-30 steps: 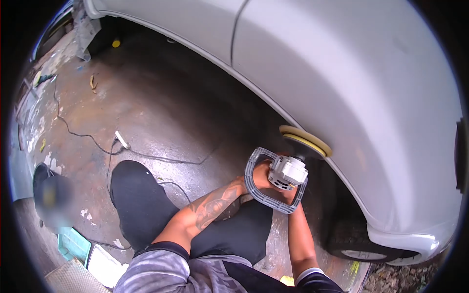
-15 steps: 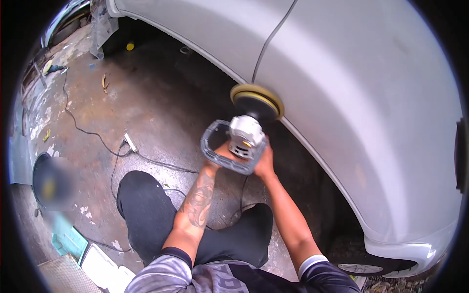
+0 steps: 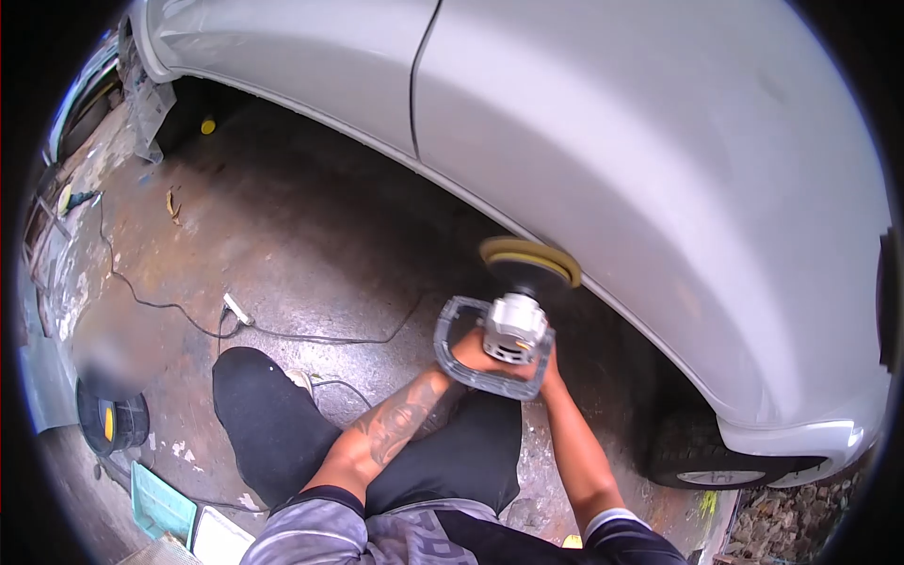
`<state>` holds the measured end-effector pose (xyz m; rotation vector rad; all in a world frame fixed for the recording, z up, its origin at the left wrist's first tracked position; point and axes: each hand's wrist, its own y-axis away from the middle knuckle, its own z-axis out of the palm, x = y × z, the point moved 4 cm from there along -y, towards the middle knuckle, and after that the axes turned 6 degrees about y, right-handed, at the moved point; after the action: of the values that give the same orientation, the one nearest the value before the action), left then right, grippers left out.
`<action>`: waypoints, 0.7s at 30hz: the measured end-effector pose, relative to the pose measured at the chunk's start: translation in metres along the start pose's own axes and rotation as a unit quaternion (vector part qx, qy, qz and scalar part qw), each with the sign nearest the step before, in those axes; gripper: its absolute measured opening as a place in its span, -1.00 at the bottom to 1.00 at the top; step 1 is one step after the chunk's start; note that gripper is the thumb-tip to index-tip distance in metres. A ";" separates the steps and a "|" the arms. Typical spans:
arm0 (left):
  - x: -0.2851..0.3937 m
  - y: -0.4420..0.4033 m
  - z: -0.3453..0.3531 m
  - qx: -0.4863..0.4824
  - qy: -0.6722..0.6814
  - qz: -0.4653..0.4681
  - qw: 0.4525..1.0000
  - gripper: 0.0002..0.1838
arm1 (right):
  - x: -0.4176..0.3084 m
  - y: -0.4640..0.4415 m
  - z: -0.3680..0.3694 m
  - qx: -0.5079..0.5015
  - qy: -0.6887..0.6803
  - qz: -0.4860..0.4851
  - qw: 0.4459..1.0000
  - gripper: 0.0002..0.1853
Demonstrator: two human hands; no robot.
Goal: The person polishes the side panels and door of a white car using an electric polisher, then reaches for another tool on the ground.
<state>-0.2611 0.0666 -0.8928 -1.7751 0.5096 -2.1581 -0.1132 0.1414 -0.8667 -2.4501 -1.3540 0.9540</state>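
Both my hands grip a white and grey polisher (image 3: 514,329) with a looped grey handle. My left hand (image 3: 474,352) is closed on it, inside the loop at the left side. Behind the tool's body, my right hand (image 3: 546,365) wraps round it, partly hidden. The yellow-rimmed round pad (image 3: 530,260) is at the lower edge of the silver car body panel (image 3: 603,188), right of the door seam; whether it touches cannot be told. My fingertips are mostly hidden by the tool.
A black cord with a white connector (image 3: 237,309) runs over the floor (image 3: 254,254). At the lower left are a black bucket (image 3: 127,421) and a teal tray (image 3: 160,501). The car's wheel (image 3: 720,476) stands at the lower right, beside gravel (image 3: 782,527).
The polisher and both hands went left and up along the panel's lower edge, then came back right and down. The camera view has shifted too.
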 end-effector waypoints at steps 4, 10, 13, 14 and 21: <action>-0.014 0.002 0.008 -0.007 0.001 -0.020 1.000 -0.21 | 0.024 0.023 0.011 -0.033 -0.032 0.101 0.994 0.01; -0.010 0.009 -0.047 0.058 0.097 -0.034 0.993 -0.14 | -0.011 -0.031 0.046 -0.046 -0.093 0.082 0.991 -0.27; 0.002 0.019 -0.079 0.084 0.043 -0.032 0.995 -0.07 | -0.040 -0.073 0.065 -0.057 -0.080 0.048 0.994 -0.28; 0.006 0.021 -0.087 0.093 0.042 -0.032 0.994 -0.07 | -0.046 -0.086 0.074 -0.062 -0.066 0.025 0.996 -0.27; 0.013 0.034 -0.118 0.139 0.036 -0.033 0.989 -0.07 | -0.071 -0.133 0.101 -0.079 -0.082 -0.020 0.993 -0.21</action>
<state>-0.3791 0.0401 -0.9176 -1.5873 0.1581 -2.2187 -0.2943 0.1453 -0.8544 -2.4931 -1.5833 1.0978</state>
